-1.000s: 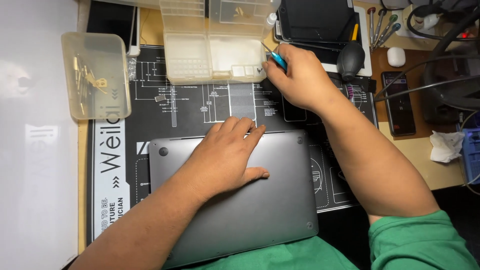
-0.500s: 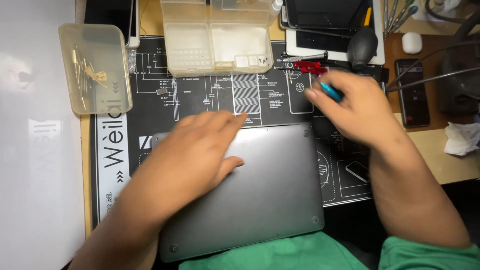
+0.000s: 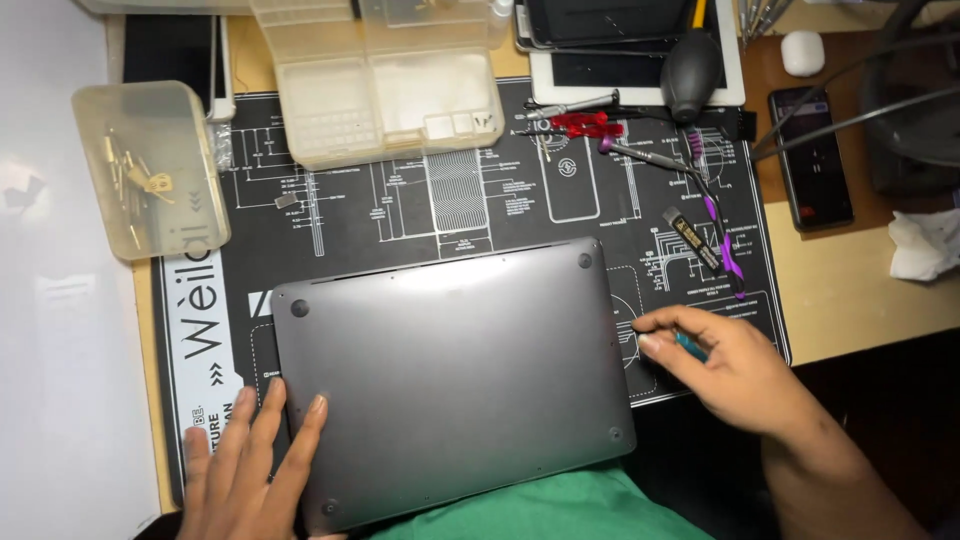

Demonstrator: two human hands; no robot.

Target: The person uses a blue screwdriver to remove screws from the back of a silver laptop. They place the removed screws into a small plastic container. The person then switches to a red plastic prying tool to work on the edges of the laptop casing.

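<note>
On a black repair mat, a grey laptop is laid bottom-up. Its lower-left corner is touched by the flat, open left hand, while a blue-handled tool is gripped in the closed right hand just beside its right edge.

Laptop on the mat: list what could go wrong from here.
1. The laptop lies bottom up with its near edge past the mat, over the green shirt; only the left hand steadies one corner, so it could tip or slide.
2. The right hand holds a blue-handled tool close to the laptop's edge; a slip might scratch the case.
3. The open parts box could spill if bumped.
</note>
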